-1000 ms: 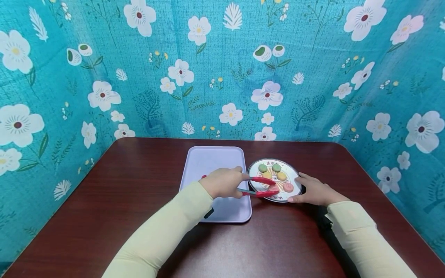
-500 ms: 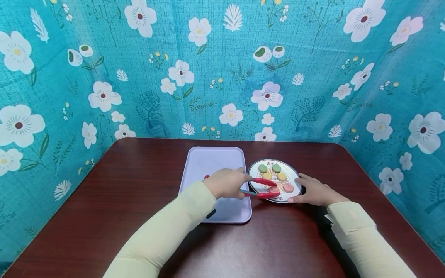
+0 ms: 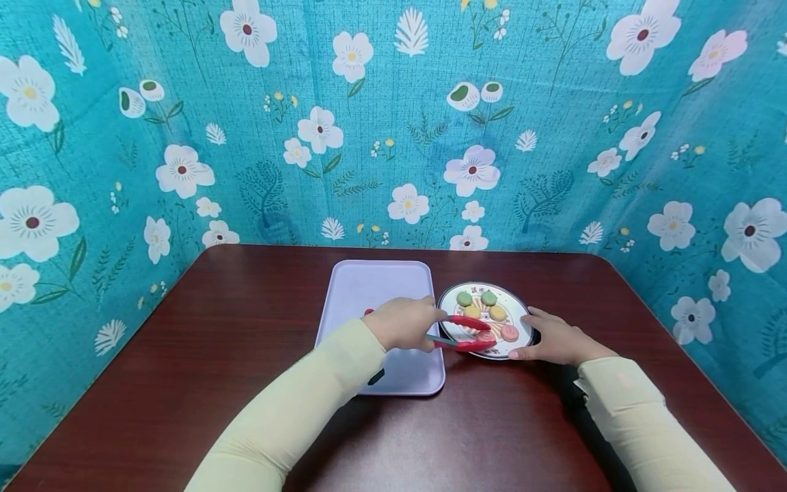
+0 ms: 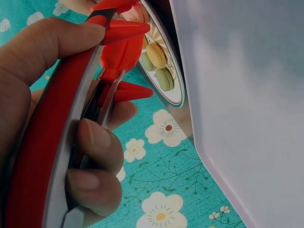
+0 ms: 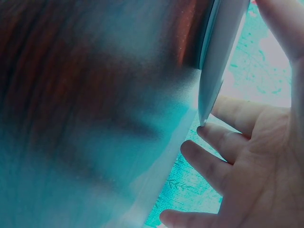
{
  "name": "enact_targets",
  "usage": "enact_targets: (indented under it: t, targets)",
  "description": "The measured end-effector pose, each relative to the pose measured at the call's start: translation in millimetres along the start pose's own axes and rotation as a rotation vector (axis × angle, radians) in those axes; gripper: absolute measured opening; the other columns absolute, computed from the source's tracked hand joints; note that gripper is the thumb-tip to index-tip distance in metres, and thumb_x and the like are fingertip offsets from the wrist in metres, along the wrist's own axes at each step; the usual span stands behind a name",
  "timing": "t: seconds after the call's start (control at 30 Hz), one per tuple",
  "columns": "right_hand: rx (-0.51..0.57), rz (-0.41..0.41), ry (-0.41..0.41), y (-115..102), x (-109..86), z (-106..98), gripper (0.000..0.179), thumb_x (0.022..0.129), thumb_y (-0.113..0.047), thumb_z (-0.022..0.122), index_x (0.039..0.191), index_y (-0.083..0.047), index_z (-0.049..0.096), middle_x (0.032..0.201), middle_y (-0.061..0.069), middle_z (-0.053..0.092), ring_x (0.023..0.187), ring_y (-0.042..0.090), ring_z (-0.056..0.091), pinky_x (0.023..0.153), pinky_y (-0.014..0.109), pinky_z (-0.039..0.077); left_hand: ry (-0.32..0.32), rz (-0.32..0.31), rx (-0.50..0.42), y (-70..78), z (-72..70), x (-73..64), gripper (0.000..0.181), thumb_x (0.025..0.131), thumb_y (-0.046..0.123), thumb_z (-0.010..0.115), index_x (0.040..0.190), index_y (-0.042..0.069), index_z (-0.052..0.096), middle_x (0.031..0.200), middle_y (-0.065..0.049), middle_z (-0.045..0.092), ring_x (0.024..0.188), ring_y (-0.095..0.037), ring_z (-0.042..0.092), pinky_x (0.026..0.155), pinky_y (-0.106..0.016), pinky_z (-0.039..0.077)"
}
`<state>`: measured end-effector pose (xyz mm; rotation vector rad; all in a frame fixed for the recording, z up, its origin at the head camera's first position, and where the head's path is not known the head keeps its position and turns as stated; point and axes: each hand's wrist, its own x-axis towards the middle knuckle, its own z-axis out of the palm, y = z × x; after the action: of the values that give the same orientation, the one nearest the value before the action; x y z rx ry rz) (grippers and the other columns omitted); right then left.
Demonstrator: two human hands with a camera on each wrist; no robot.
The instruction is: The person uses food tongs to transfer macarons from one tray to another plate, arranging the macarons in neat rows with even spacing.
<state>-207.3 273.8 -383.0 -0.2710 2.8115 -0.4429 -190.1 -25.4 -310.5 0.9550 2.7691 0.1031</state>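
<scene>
My left hand point(image 3: 406, 324) grips red-and-silver tongs point(image 4: 45, 142), thumb on one arm and fingers curled on the other. Their red tips stand apart on either side of a pink macaron point(image 3: 486, 336) on a round, patterned white plate point(image 3: 516, 306). Another pink macaron point(image 3: 509, 333) lies just right of it. Two yellow macarons point(image 3: 498, 313) and two green macarons point(image 3: 488, 298) sit farther back on the plate. My right hand point(image 3: 556, 338) touches the plate's right rim with thumb and fingers spread; in the right wrist view its fingers are mostly straight beside the plate's edge.
A pale lavender tray point(image 3: 381, 281) lies left of the plate, partly under my left hand and forearm. Both rest on a dark red-brown wooden table point(image 3: 246, 321). A teal flowered cloth point(image 3: 393, 137) hangs behind and along both sides.
My left hand has shifted slightly right with the tongs, and their tips have spread a little wider about the pink macaron. My right hand and the plate have stayed put.
</scene>
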Motion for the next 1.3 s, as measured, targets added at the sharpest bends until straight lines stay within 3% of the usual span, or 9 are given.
enact_targets:
  t: [0.67, 1.3]
  targets:
    - [0.000, -0.009, 0.009, -2.3, -3.5, -3.1, 0.113, 0.066, -0.066, 0.073, 0.143, 0.008, 0.037, 0.146, 0.035, 0.028, 0.128, 0.054, 0.029, 0.092, 0.078, 0.028, -0.010, -0.014, 0.004, 0.2, -0.1, 3.1, 0.057, 0.078, 0.029, 0.081, 0.130, 0.016, 0.063, 0.105, -0.004, 0.062, 0.078, -0.011, 0.056, 0.064, -0.024, 0.050]
    - [0.008, -0.009, 0.008, 1.3, -0.3, 0.1, 0.114, 0.065, -0.068, 0.073, 0.143, 0.007, 0.036, 0.147, 0.034, 0.027, 0.128, 0.053, 0.029, 0.092, 0.077, 0.029, -0.001, -0.038, -0.053, -6.2, 0.2, -1.7, 0.063, 0.078, 0.031, 0.080, 0.136, 0.019, 0.057, 0.113, -0.005, 0.059, 0.078, -0.012, 0.056, 0.066, -0.025, 0.051]
